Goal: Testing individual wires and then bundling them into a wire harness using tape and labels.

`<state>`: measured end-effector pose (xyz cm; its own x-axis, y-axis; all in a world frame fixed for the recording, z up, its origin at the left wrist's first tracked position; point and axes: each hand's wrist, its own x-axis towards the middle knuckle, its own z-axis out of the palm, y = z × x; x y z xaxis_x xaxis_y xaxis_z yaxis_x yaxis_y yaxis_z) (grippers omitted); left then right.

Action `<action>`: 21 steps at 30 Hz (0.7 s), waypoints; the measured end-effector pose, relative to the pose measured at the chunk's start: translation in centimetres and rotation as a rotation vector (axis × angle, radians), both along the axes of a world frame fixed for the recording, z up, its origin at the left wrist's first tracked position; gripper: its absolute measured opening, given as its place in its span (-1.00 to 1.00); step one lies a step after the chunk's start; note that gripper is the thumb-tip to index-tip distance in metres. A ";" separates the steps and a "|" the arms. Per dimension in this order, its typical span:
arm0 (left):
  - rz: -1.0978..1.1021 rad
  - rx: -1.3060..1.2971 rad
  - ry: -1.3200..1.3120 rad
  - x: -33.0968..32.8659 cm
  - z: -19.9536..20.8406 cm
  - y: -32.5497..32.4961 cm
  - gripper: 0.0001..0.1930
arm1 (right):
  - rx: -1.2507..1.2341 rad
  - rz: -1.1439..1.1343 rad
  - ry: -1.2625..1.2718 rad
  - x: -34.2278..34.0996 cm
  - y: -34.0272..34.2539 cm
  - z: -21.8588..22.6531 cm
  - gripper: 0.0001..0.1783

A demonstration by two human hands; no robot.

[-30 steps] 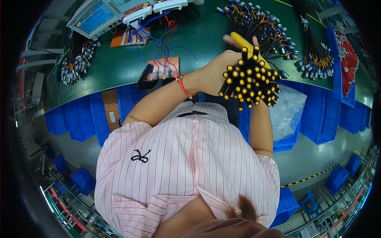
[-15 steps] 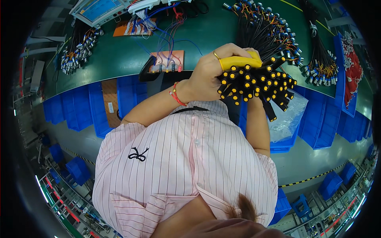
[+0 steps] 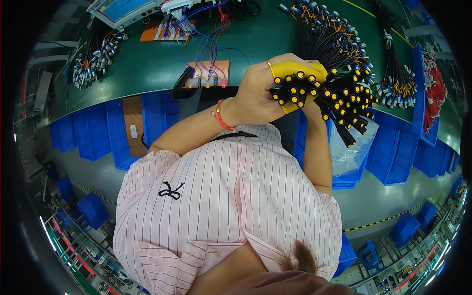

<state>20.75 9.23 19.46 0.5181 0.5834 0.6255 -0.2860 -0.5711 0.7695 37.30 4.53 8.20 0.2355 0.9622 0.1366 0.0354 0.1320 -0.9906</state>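
My left hand (image 3: 258, 96), with yellow sleeves on its fingers, curls round some cables at the left of a bundle of black cables (image 3: 344, 105). The cable ends face me and have yellow centres. My right hand (image 3: 312, 112) is behind and under the right part of the bundle; its fingers are mostly hidden, but it appears to support these cables. The two groups of ends are slightly apart. Beyond my hands, more black cables (image 3: 319, 42) lie on the green table (image 3: 265, 34), with silver and blue connectors and orange wires at their ends.
Further cable bunches lie at the left (image 3: 96, 61) and right (image 3: 399, 83). A test device with a screen (image 3: 123, 10) stands at the back left, wired to an orange board (image 3: 209, 73). Blue bins (image 3: 391, 152) line the table's front edge; one holds a clear plastic bag (image 3: 351, 147).
The right part of the cable bundle has shifted right with my right wrist. A smaller group of cable ends now sits apart in my left hand, whose yellow-sleeved fingers have rolled further over it.
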 end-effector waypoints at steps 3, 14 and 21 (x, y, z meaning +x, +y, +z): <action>0.019 0.009 -0.010 0.0 0.1 -0.1 -0.67 | 0.004 -0.003 0.002 -0.1 0.0 -0.1 -0.04; 0.023 0.050 -0.036 0.1 0.9 -0.2 -0.68 | 0.014 -0.002 0.001 0.1 0.4 -0.2 -0.06; -0.027 0.024 0.024 -0.5 1.6 -0.3 -0.54 | 0.004 0.020 -0.016 0.5 0.3 0.2 -0.08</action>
